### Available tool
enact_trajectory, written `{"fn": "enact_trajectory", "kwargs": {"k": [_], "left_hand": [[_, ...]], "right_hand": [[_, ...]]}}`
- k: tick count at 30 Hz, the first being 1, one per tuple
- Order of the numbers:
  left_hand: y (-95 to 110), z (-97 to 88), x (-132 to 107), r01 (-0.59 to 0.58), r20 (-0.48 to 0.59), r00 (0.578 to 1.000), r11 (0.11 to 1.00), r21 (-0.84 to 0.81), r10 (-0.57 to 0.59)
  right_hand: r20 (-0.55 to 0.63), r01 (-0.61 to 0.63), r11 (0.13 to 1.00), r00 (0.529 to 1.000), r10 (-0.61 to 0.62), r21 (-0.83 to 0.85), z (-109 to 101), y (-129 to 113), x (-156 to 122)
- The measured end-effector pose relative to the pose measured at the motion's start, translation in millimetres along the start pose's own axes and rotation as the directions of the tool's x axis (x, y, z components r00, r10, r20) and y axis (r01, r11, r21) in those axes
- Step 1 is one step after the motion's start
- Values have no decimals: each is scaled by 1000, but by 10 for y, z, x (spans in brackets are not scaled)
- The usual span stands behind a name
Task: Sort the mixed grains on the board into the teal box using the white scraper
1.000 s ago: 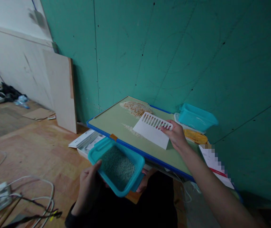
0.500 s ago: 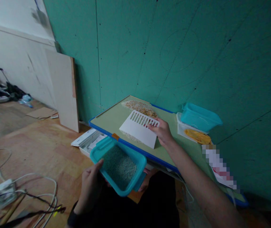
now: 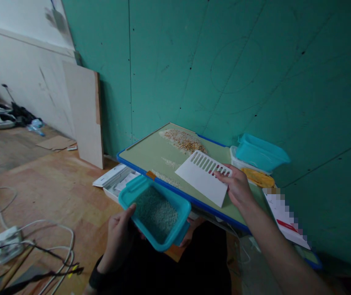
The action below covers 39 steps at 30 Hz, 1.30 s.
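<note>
My left hand (image 3: 120, 233) grips the left side of a teal plastic container (image 3: 181, 209), thumb over its rim. White grains (image 3: 159, 215), which look like rice, cover its bottom. The container is just below the blue-edged table's (image 3: 135, 149) near side. My right hand (image 3: 236, 184) is closed on a white slotted scraper (image 3: 204, 180) by its slotted end, above the tabletop. Left of the scraper, a strip of white grains (image 3: 166, 178) lies along the near edge. Farther back is a pile of mixed grains (image 3: 187, 142), yellowish and white.
At the table's right stand a teal container (image 3: 261, 153), a white tub (image 3: 233, 157) and something yellow (image 3: 258, 177). A printed white sheet (image 3: 288, 223) lies nearer. An open white box (image 3: 114, 180) is below the left edge. Cables and a power strip (image 3: 7, 241) cover the left floor.
My right hand has moved the scraper right and toward me, uncovering more of the grain strip near the edge. The container in my left hand stays almost in place.
</note>
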<state>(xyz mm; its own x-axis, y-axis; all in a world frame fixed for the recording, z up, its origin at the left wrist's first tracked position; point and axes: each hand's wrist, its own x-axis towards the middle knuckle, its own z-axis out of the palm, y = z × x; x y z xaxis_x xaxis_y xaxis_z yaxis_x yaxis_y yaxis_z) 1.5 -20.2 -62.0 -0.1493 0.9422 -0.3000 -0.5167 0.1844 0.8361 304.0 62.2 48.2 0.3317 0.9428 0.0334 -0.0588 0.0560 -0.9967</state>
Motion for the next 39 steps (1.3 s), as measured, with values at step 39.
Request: {"fn": "enact_trajectory", "kwargs": {"k": [39], "left_hand": [[251,0,-55,-8,-44,999,992,122,14]], "right_hand": [[144,114,993,984,-108,-29,642,57,136]]}}
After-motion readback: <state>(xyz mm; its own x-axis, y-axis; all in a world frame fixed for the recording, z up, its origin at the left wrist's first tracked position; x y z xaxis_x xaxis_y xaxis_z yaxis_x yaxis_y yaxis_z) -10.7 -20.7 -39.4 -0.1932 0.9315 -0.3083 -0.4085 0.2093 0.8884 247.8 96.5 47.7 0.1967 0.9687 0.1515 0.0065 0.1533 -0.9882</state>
